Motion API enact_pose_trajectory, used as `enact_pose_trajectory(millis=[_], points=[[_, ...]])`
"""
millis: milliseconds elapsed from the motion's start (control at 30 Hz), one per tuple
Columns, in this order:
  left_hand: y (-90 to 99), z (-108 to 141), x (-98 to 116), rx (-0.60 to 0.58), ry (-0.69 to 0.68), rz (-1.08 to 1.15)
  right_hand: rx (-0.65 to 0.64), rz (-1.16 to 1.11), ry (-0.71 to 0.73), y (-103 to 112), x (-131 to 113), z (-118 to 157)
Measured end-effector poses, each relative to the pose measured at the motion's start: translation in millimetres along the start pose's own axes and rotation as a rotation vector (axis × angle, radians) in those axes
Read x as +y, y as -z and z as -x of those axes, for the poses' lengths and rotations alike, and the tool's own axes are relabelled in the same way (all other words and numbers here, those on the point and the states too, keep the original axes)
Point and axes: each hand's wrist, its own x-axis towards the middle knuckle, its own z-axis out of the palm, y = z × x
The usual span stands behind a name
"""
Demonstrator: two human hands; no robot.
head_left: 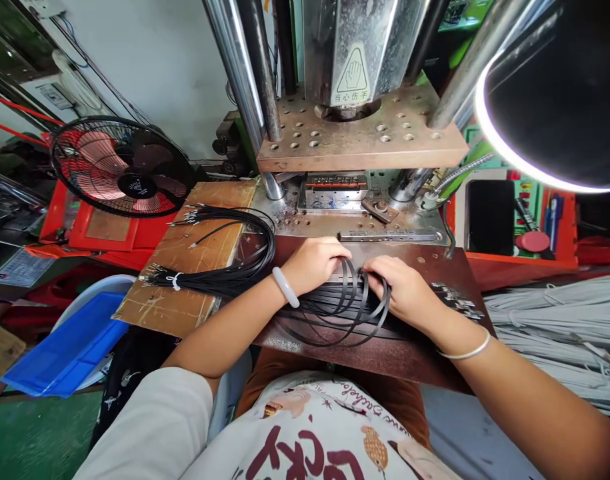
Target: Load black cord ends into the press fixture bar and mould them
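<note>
Thin black cables (335, 303) lie across a dark red-brown board in front of me, some of them looping up between my hands. My left hand (317, 265) is closed on black cables at the left of the loops. At their right side my right hand (395, 283) pinches more black cables with thumb and fingers. A bundle of black cables (175, 281) with a white tie rests on a brown cardboard sheet (159, 313) at the left. Metal-tipped cable ends (457, 300) lie on the board at the right.
A press with a thick metal plate (362, 143) stands beyond my hands, a metal block (335, 193) beneath it. A black fan (125, 167) and blue tray (65, 347) are left. A ring lamp (489, 127) hangs upper right, above a phone (491, 215). Grey cables (549, 313) lie right.
</note>
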Motion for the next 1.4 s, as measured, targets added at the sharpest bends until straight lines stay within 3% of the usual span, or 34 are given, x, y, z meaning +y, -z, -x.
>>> enact_pose_trajectory(millis=[100,200,400,600,800,900,1000,1167,1267,1400], points=[[-5.6,4.9,0.4,0.091,0.046,0.16,-0.002,0.013,0.017,0.0,0.0,6.4],[-9.7,6.1,3.9,0.047,0.047,0.235,-0.06,0.109,0.003,1.1,0.8,10.4],[-17.4,6.1,1.5,-0.078,0.072,0.029,-0.034,0.21,0.059,-4.4,3.5,3.4],[-21.9,8.1,-1.5,0.005,0.051,-0.101,-0.034,0.146,0.032,-5.1,3.2,2.2],[-23.1,8.3,9.2,-0.044,-0.116,-0.302,-0.028,0.115,0.027,-4.2,2.5,2.7],[-23.9,10.0,11.4,-0.101,-0.127,-0.342,-0.026,0.106,0.019,-4.4,2.3,2.6],[-20.0,12.8,8.1,-0.09,-0.084,-0.253,-0.028,0.096,0.008,-3.6,1.6,2.9],[-2.3,13.5,5.3,0.099,0.103,0.062,-0.019,0.086,0.004,-3.2,1.3,4.7],[1.1,11.5,5.3,0.037,0.137,0.191,-0.013,0.088,0.009,-3.7,2.0,5.2],[-4.3,11.9,2.8,0.003,0.042,0.045,-0.006,0.093,0.025,-2.1,2.5,4.9]])
